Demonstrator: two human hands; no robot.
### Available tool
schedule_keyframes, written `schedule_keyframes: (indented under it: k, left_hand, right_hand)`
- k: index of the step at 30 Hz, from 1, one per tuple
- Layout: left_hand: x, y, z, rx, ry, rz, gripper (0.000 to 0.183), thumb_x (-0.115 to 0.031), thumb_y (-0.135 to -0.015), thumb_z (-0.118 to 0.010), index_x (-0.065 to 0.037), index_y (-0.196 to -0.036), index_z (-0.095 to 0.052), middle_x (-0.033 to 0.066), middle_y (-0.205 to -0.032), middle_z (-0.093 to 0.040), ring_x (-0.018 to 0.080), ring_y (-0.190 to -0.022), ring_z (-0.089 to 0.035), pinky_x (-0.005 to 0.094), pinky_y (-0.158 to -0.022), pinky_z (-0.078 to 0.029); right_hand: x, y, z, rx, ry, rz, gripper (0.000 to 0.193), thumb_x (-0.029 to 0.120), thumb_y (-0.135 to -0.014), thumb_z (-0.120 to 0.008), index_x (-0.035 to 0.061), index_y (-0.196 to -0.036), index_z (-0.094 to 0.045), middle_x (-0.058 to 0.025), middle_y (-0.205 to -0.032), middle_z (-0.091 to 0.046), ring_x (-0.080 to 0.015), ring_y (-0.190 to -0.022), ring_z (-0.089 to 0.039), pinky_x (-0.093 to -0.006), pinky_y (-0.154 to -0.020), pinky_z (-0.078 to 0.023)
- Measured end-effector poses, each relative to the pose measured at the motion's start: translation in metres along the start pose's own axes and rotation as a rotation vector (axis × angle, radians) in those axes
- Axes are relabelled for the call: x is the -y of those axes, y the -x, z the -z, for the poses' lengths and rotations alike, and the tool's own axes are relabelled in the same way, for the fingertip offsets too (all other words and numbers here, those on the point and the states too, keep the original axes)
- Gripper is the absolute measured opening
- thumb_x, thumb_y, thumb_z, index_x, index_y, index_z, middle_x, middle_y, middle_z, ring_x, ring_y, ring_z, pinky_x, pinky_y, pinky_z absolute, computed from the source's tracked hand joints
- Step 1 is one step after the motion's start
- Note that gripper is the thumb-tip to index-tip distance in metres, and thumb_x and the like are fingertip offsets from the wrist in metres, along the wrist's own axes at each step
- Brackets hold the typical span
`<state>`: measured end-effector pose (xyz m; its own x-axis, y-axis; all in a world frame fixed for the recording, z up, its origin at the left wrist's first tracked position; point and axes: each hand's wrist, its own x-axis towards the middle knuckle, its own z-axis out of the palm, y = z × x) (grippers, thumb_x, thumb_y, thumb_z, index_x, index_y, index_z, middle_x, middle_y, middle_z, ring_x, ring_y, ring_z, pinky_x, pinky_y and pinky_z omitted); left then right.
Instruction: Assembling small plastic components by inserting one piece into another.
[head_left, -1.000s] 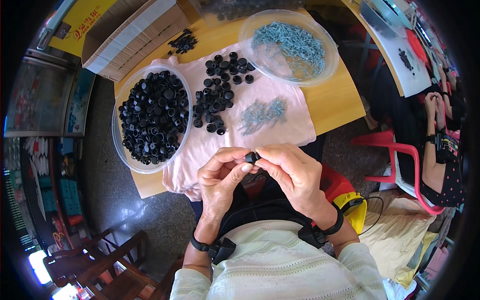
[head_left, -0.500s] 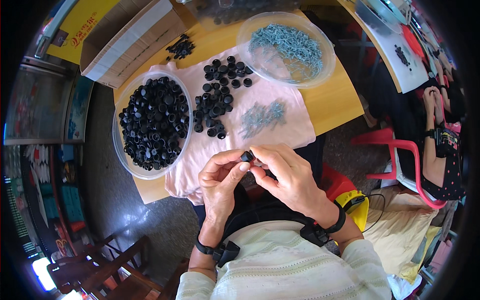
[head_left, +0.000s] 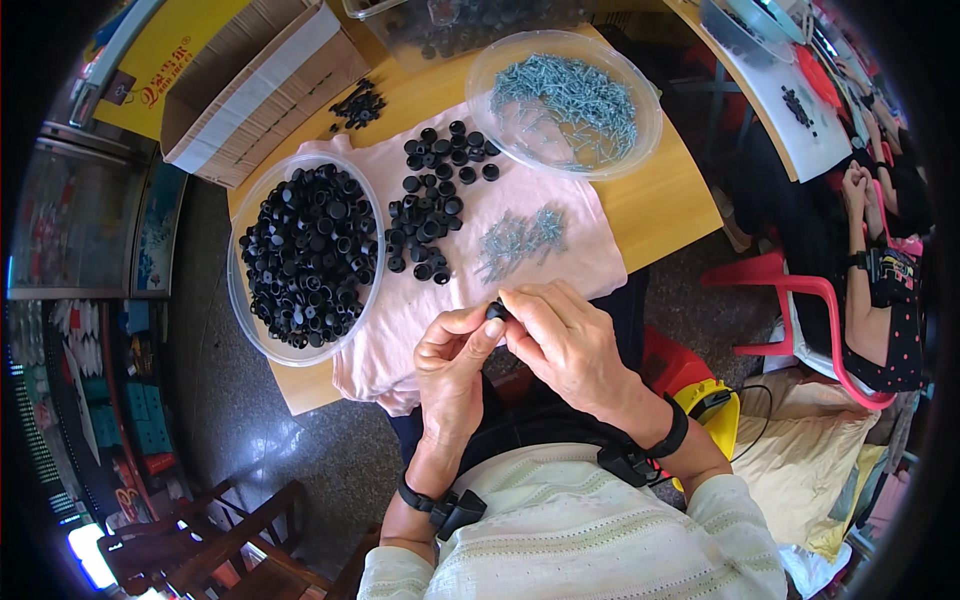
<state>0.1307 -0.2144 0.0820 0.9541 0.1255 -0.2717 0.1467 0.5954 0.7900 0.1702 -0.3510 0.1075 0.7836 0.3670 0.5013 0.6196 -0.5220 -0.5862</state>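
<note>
A small black round cap [head_left: 496,311] sits just below the frame's centre, pinched between the fingertips of both hands, mostly hidden by them.

A small assembly workshop: bowls of black caps [head_left: 305,262] and screws [head_left: 567,95] crowd the table [head_left: 668,200].

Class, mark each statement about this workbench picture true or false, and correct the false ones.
1. Both hands hold one small black cap between them. True.
2. The left bowl holds screws. False: it holds black caps; the screws fill the far bowl.
3. A loose pile of screws lies on the pink cloth. True.
4. The left hand rests flat on the cloth. False: it is raised, fingertips meeting the right hand at the cap.
5. A cardboard box sits at the table's far left. True.
</note>
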Motion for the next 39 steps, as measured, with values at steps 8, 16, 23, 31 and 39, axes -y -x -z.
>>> schedule_keyframes:
  k: [8,16,23,31,39]
  left_hand:
    - [0.002,0.001,-0.007,-0.026,-0.013,-0.034,0.012,0.000,-0.082,-0.062,-0.004,-0.093,-0.060,0.0051,-0.095,-0.062,0.0107,-0.084,-0.060,0.0248,-0.079,-0.049]
    - [-0.010,-0.004,-0.007,0.087,-0.081,-0.140,0.016,0.004,-0.080,-0.064,0.000,-0.093,-0.058,0.0083,-0.096,-0.063,0.0110,-0.086,-0.059,0.0250,-0.081,-0.049]
    - [-0.001,0.001,-0.006,0.053,-0.022,-0.158,0.014,0.003,-0.082,-0.062,-0.002,-0.095,-0.058,0.0070,-0.098,-0.063,0.0102,-0.089,-0.059,0.0241,-0.080,-0.048]
    - [0.002,0.006,-0.007,0.039,0.001,-0.160,0.014,0.002,-0.083,-0.061,-0.001,-0.096,-0.059,0.0075,-0.102,-0.062,0.0117,-0.092,-0.058,0.0262,-0.084,-0.048]
    - [0.004,0.005,0.002,0.068,-0.016,-0.163,0.018,0.002,-0.083,-0.060,0.000,-0.101,-0.059,0.0089,-0.102,-0.061,0.0139,-0.094,-0.059,0.0304,-0.087,-0.049]
  right_hand:
    - [0.001,0.007,-0.013,-0.170,-0.019,-0.044,0.037,-0.006,-0.064,-0.068,-0.0016,-0.099,-0.057,-0.0114,-0.087,-0.061,-0.0256,-0.073,-0.060,-0.0317,-0.062,-0.050]
    - [0.004,0.000,0.001,-0.100,-0.024,-0.032,0.035,-0.001,-0.067,-0.068,0.0010,-0.101,-0.057,-0.0073,-0.087,-0.062,-0.0216,-0.075,-0.061,-0.0292,-0.061,-0.051]
    - [0.007,0.000,0.002,-0.096,0.084,0.044,0.036,0.003,-0.070,-0.066,-0.0005,-0.104,-0.057,-0.0081,-0.090,-0.062,-0.0215,-0.077,-0.061,-0.0286,-0.063,-0.050]
    - [0.005,0.001,0.007,-0.055,0.064,0.056,0.036,0.003,-0.070,-0.066,-0.0015,-0.105,-0.056,-0.0090,-0.092,-0.061,-0.0224,-0.080,-0.060,-0.0296,-0.066,-0.051]
    - [-0.002,0.003,0.013,0.057,-0.025,0.105,0.041,0.001,-0.069,-0.067,-0.0029,-0.108,-0.055,-0.0125,-0.098,-0.061,-0.0249,-0.085,-0.060,-0.0297,-0.071,-0.052]
